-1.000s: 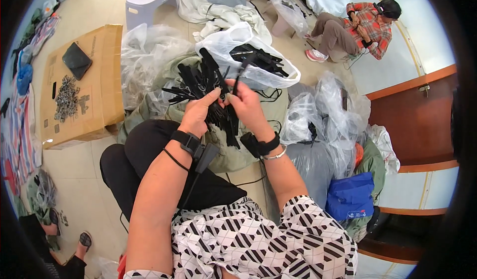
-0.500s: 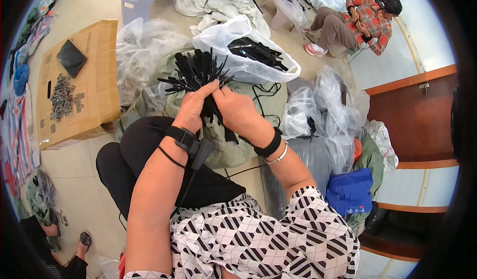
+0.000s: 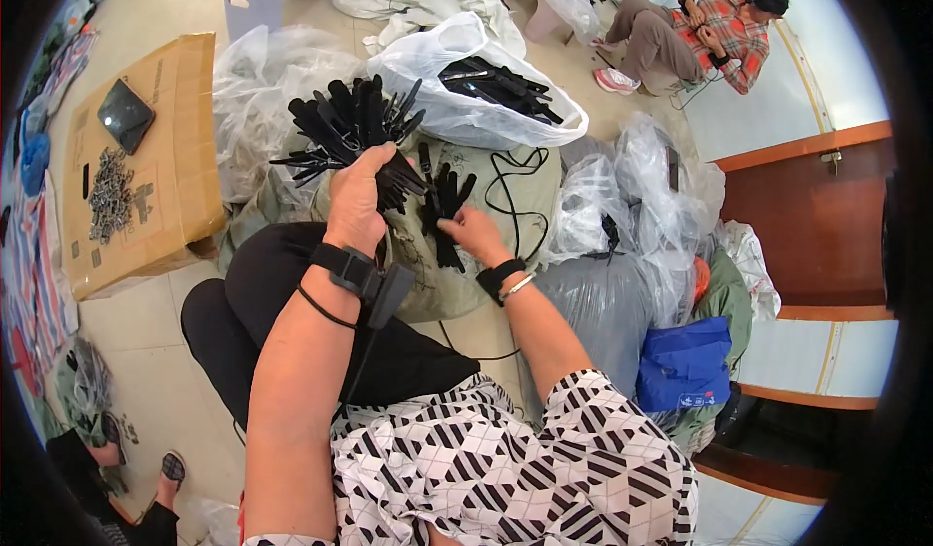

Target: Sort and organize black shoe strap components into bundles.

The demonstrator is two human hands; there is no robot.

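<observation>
My left hand [image 3: 356, 196] is closed around a thick bunch of black straps [image 3: 350, 123], whose ends fan out above and below the fist. Small metal bits glint among them. To its right, my right hand [image 3: 474, 235] has thumb and fingertips pinched at a smaller pile of black straps [image 3: 447, 196]. That pile lies on a pale green sack [image 3: 501, 225] in front of my knees. Just beyond it sits a white plastic bag [image 3: 413, 65], full of more black straps [image 3: 496, 87].
At left a cardboard box [image 3: 185, 177] carries a heap of metal clips [image 3: 113, 196] and a dark pouch [image 3: 126, 117]. Clear plastic bags [image 3: 637, 187] and a blue bag [image 3: 683, 363] lie at right. A person in a plaid shirt [image 3: 729, 36] sits at the far right. A black cord [image 3: 505, 182] trails over the sack.
My hands were together at the bunch and are now apart. The right hand has moved down to the loose straps on the sack; the left has shifted slightly left with the bunch.
</observation>
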